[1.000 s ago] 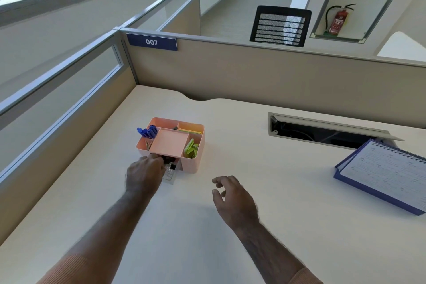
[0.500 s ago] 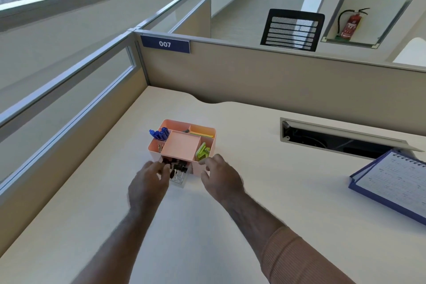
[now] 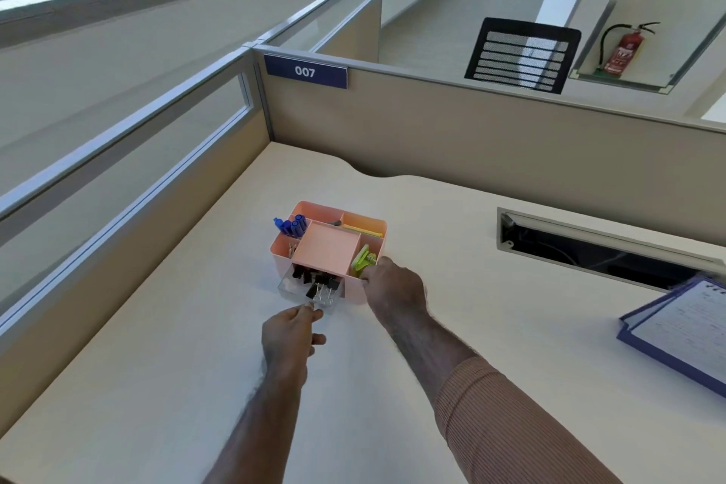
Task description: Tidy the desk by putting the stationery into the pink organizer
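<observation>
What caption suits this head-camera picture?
Left hand pulls the pink organizer's clear drawer; right hand steadies it.

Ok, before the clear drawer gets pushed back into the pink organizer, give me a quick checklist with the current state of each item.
1. Left hand pinching the front of the clear drawer: ok.
2. Right hand bracing the pink organizer at its front right corner: ok.
3. Binder clips low enough to clear the tray above: cannot tell; some wire handles stick up.
4. Drawer lined up with its slot: ok, it looks straight.
5. Loose stationery left on the desk near the organizer: ok, none seen.
</observation>
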`<action>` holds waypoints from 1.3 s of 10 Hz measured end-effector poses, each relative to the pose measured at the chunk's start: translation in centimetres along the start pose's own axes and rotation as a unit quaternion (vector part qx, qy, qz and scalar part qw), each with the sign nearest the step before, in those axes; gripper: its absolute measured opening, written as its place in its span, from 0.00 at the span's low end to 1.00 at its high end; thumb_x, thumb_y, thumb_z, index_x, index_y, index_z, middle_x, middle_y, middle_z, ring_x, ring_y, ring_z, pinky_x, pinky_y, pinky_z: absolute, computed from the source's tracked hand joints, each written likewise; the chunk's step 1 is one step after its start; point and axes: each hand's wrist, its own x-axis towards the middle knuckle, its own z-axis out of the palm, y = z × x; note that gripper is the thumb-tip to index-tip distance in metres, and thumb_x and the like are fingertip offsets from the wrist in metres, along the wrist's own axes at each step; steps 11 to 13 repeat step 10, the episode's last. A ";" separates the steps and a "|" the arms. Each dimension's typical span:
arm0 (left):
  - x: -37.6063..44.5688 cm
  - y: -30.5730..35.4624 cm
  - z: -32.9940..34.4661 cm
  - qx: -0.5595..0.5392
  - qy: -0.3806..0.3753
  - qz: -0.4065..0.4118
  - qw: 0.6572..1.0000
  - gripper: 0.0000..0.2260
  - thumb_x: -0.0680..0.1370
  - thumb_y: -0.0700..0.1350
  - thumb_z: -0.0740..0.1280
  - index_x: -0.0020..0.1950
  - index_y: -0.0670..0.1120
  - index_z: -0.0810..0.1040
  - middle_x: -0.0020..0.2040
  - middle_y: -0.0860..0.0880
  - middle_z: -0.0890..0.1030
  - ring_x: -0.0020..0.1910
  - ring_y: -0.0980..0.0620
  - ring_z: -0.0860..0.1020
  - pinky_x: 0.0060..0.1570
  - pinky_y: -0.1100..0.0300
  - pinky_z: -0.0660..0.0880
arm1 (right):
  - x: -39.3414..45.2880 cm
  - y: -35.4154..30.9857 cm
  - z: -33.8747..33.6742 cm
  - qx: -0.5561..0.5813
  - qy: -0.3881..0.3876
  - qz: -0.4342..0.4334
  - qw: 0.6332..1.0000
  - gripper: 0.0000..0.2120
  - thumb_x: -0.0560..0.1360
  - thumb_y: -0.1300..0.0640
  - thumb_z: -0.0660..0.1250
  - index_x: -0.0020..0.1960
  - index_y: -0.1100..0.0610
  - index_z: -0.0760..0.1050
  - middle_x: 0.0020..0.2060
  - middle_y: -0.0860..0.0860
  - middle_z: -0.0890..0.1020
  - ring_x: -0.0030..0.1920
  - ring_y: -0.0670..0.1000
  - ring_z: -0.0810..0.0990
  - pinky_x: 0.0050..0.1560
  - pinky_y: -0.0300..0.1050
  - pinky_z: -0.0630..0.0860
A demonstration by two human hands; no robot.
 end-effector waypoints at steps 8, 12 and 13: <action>-2.9 0.9 3.3 0.309 -0.080 0.133 0.938 0.18 0.81 0.50 0.63 0.69 0.47 0.74 0.69 0.47 0.76 0.64 0.45 0.77 0.57 0.48 0.77 | -7.8 5.9 -0.4 0.133 0.073 -0.010 0.988 0.22 0.78 0.41 0.55 0.67 0.49 0.71 0.62 0.47 0.76 0.60 0.51 0.75 0.57 0.47 0.73; -9.6 -2.7 7.4 0.453 -0.106 0.311 0.829 0.21 0.80 0.57 0.62 0.72 0.54 0.70 0.74 0.52 0.70 0.72 0.48 0.69 0.69 0.45 0.68 | -15.3 13.2 -0.2 0.115 0.052 0.074 0.989 0.41 0.72 0.30 0.35 0.77 0.49 0.54 0.78 0.46 0.56 0.78 0.49 0.51 0.76 0.48 0.53; -9.6 -2.7 7.4 0.453 -0.106 0.311 0.829 0.21 0.80 0.57 0.62 0.72 0.54 0.70 0.74 0.52 0.70 0.72 0.48 0.69 0.69 0.45 0.68 | -15.3 13.2 -0.2 0.115 0.052 0.074 0.989 0.41 0.72 0.30 0.35 0.77 0.49 0.54 0.78 0.46 0.56 0.78 0.49 0.51 0.76 0.48 0.53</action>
